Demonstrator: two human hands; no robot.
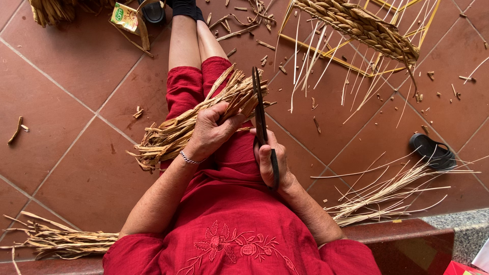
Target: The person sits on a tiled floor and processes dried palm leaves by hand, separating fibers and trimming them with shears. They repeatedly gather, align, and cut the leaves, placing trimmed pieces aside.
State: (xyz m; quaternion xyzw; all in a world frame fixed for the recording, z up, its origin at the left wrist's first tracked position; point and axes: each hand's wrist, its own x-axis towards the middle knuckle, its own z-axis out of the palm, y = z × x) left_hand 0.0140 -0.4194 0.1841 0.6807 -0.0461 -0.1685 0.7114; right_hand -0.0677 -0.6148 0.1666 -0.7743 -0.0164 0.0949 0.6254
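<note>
My left hand (211, 131) grips a thick bundle of dried straw-coloured fibre strips (173, 133) that lies across my lap, its ends fanning to the lower left and upper right. My right hand (269, 162) holds a pair of long dark scissors (260, 109) by the handles, blades pointing up beside the bundle's upper end. I sit in a red dress (229, 229) with floral embroidery, legs stretched forward. A thin bracelet circles my left wrist.
A partly woven basket on a yellow wire frame (364, 28) stands at upper right with loose strands. More fibre bundles lie at lower left (61, 239) and right (387, 191). A black sandal (433, 152) and a small carton (125, 16) lie on the red tiled floor.
</note>
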